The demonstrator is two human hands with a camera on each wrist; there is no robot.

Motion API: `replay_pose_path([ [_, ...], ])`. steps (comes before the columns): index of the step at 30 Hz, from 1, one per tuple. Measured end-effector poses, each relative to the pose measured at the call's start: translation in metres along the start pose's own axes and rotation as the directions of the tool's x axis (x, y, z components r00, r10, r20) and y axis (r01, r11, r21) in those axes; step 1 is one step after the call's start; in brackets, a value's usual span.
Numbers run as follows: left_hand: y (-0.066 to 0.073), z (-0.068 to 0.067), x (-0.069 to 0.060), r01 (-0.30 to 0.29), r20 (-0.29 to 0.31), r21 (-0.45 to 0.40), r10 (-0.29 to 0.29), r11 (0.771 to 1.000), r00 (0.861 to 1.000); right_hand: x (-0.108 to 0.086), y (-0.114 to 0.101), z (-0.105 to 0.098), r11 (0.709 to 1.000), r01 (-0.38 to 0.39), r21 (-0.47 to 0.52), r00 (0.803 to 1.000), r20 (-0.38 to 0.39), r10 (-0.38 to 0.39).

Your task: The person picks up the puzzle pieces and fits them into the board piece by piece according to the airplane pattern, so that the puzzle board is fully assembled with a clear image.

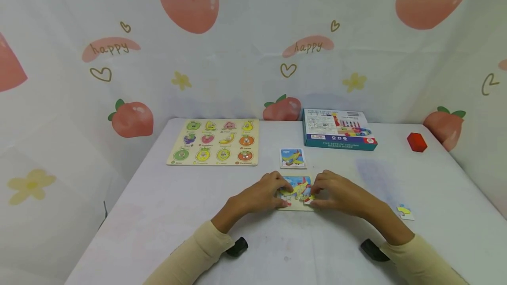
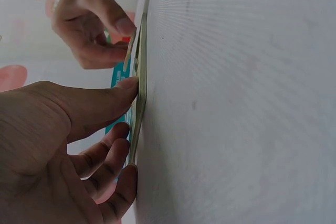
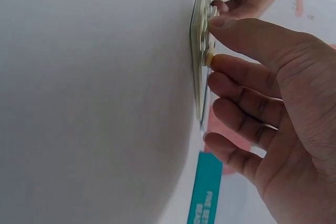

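A wooden jigsaw board with a yellow airplane picture lies on the table between both hands. My left hand holds the board at its left side, thumb near the lower left corner and other fingers curled over the side and face. Between thumb and index finger, my right hand pinches a puzzle piece with yellow and red on it, tilted over the board's lower right corner. In the left wrist view the piece stands at an angle to the board. The fingers partly hide the picture.
Behind the board lies a card with the same airplane. A fruit board stands back left, a teal box back right, a red block far right. One loose puzzle piece lies beside the right forearm.
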State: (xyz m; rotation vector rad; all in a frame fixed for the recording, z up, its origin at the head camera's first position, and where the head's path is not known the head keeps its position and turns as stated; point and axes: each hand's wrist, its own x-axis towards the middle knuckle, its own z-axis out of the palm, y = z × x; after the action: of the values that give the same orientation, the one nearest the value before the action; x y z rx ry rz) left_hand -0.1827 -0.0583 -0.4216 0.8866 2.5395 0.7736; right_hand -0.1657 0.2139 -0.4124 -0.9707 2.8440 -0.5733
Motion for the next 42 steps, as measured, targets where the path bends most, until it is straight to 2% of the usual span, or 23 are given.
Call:
replay_pose_path([
  [7, 0.001, -0.001, 0.0, 0.003, 0.0, -0.017, -0.003, 1.0, 1.0, 0.009, -0.008, 0.004, 0.998, 0.063, -0.022, 0.998, -0.002, -0.063],
  [18, 0.0, -0.001, -0.001, -0.008, -0.005, -0.016, 0.008, 1.0, 1.0, 0.019, -0.021, 0.007, 0.999, 0.04, -0.025, 0.998, 0.039, -0.039],
  [29, 0.001, -0.002, -0.001, -0.008, -0.005, 0.001, 0.008, 1.0, 1.0, 0.02, -0.019, 0.009, 0.997, 0.07, -0.029, 0.997, 0.033, -0.069],
  [42, 0.0, -0.001, 0.001, -0.008, 0.001, 0.0, 0.008, 1.0, 1.0, 0.02, -0.017, 0.01, 0.999, 0.047, -0.007, 0.998, 0.039, -0.047],
])
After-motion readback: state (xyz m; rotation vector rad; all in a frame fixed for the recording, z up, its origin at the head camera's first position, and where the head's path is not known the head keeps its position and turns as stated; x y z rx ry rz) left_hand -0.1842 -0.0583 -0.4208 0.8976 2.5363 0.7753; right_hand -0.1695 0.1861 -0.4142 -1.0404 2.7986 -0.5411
